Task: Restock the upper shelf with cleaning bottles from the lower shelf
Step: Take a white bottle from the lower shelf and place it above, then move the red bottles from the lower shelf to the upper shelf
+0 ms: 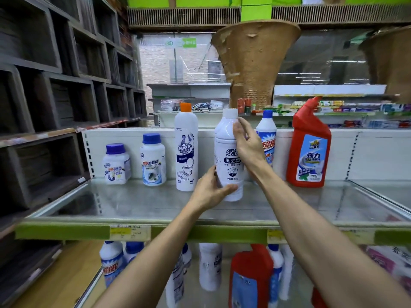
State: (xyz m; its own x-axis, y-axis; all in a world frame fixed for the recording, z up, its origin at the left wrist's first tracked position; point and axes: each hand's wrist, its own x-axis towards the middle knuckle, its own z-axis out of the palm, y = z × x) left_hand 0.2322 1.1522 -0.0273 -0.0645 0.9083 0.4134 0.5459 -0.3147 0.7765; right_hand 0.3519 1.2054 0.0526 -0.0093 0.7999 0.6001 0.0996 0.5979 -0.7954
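Note:
A tall white bottle with a white cap (226, 150) stands upright on the upper shelf (138, 203). My left hand (211, 190) grips its base from the left. My right hand (246, 143) wraps its upper body from the right. Along the back of this shelf stand two short blue-capped jars (116, 164) (153, 160), an orange-capped Mr Muscle bottle (186, 150), a blue-capped bottle (268, 138) partly hidden by my right hand, and a red angled-neck bottle (308, 145). Under the shelf, the lower shelf holds several more bottles (210, 265), white, blue-capped and red.
Dark wooden cubbies (55, 96) fill the left wall. The shelf's green front strip (200, 233) carries yellow price labels. A woven basket-like cone (253, 63) hangs above the back panel. Further shelves with goods (367, 116) lie behind.

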